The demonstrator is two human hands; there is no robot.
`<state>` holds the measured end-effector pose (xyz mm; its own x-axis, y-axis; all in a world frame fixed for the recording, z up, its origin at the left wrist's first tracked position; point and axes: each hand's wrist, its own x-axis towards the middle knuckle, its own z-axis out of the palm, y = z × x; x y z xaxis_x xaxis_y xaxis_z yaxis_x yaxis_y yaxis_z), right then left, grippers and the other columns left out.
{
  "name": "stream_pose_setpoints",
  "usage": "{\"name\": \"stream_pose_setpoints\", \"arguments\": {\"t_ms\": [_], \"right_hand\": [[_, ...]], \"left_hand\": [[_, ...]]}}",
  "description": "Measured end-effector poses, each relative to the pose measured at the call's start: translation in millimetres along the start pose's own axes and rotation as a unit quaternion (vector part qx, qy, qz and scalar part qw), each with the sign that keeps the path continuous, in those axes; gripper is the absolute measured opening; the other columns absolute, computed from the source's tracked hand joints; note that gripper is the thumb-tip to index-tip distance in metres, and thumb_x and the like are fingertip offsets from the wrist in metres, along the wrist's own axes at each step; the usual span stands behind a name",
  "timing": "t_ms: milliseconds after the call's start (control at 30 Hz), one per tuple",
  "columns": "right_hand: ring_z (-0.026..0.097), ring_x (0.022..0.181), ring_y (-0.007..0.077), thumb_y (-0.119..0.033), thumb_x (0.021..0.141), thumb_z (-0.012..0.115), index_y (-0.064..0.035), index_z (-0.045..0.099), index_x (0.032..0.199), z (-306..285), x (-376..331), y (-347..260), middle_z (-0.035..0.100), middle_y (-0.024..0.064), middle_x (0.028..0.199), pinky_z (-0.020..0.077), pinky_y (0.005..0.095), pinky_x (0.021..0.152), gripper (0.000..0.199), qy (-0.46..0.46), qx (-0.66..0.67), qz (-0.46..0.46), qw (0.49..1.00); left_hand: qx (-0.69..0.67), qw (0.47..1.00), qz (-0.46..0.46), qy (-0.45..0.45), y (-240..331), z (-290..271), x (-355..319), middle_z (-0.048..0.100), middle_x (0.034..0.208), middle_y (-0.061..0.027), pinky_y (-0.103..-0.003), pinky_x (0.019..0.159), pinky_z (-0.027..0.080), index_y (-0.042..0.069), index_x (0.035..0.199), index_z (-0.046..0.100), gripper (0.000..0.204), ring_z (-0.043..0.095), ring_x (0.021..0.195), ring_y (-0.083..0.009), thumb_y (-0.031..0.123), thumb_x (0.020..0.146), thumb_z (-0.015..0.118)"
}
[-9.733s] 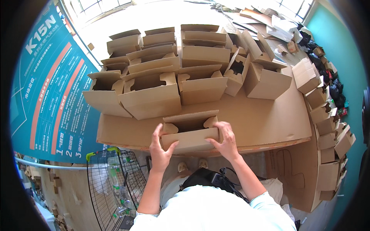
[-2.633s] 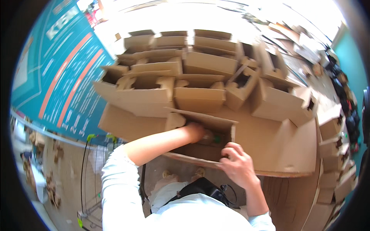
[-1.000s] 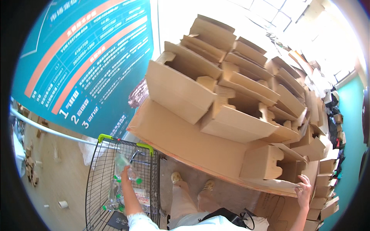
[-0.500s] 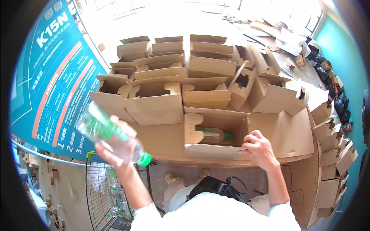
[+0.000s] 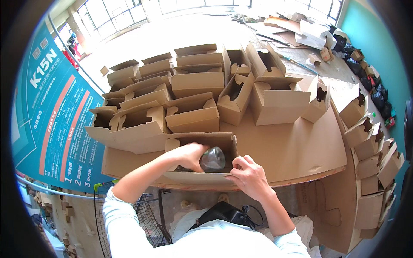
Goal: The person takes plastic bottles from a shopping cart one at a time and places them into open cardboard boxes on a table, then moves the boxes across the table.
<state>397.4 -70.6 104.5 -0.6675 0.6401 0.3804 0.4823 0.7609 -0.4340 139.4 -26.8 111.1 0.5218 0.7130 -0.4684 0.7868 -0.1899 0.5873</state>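
Observation:
In front of me an open cardboard box (image 5: 198, 178) stands at the table's near edge. My left hand (image 5: 189, 155) reaches into it, fingers wrapped round a clear plastic bottle (image 5: 213, 159). Its round base faces up and to the right; its cap end is hidden inside the box. My right hand (image 5: 249, 174) pinches the box's near flap at the right corner. What else lies inside is mostly covered by my left hand and the bottle.
Several open cardboard boxes (image 5: 193, 118) crowd the far side of the table (image 5: 279, 148); more (image 5: 370, 172) line the right. A wire cart (image 5: 103, 219) stands below left, beside a blue printed banner (image 5: 60, 120). Black bags (image 5: 380, 101) lie along the turquoise wall.
My left hand has brought the bottle from the left into the box, turning its base up. My right hand stays on the flap. The view has shifted.

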Motion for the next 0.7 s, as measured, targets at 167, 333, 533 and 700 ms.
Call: {"name": "stream_pose_setpoints", "arguments": {"t_ms": [167, 333, 533, 700], "right_hand": [[0.057, 0.084, 0.0203, -0.018, 0.073, 0.078, -0.0086, 0.064, 0.067, 1.4, 4.0, 2.4, 0.057, 0.0022, 0.089, 0.0529, 0.0332, 0.067, 0.019, 0.000, 0.014, -0.009, 1.000], [0.057, 0.084, 0.0202, -0.018, 0.074, 0.079, -0.0081, 0.065, 0.070, 5.4, 0.9, 4.1, 0.058, 0.0020, 0.094, 0.0526, 0.0334, 0.067, 0.018, 0.002, 0.030, -0.018, 0.999], [0.062, 0.108, 0.0265, -0.019, 0.081, 0.076, -0.0102, 0.057, 0.127, 11.7, 0.4, -0.7, 0.047, 0.0136, 0.142, 0.0545, 0.0381, 0.087, 0.051, 0.033, 0.042, -0.032, 0.998], [0.061, 0.114, 0.0334, -0.018, 0.078, 0.080, -0.0068, 0.057, 0.124, 37.6, -12.6, 12.0, 0.059, 0.0171, 0.128, 0.0527, 0.0398, 0.092, 0.053, 0.105, 0.132, 0.034, 0.985]], "left_hand": [[0.170, 0.972, -0.041, -0.156, -12.4, 38.2, 53.5, 0.062, 0.123, -0.0247, -0.044, 0.098, 0.047, 0.003, 0.130, 0.055, 0.083, 0.060, 0.116, -0.0371, 0.041, 0.060, 0.082], [0.212, 0.945, -0.009, -0.249, -41.3, 54.8, 67.2, 0.063, 0.124, -0.0209, -0.044, 0.100, 0.045, 0.004, 0.129, 0.058, 0.061, 0.060, 0.113, -0.0368, 0.039, 0.082, 0.071], [0.041, 0.988, -0.003, -0.150, -25.5, 27.0, 14.6, 0.067, 0.115, -0.0217, -0.043, 0.093, 0.048, 0.000, 0.118, 0.064, 0.044, 0.063, 0.105, -0.0391, 0.033, 0.089, 0.065], [-0.083, 0.944, 0.076, 0.312, 13.1, 20.0, -90.7, 0.068, 0.112, -0.0208, -0.041, 0.089, 0.052, 0.000, 0.111, 0.067, 0.041, 0.065, 0.101, -0.0361, 0.033, 0.089, 0.068]]}}
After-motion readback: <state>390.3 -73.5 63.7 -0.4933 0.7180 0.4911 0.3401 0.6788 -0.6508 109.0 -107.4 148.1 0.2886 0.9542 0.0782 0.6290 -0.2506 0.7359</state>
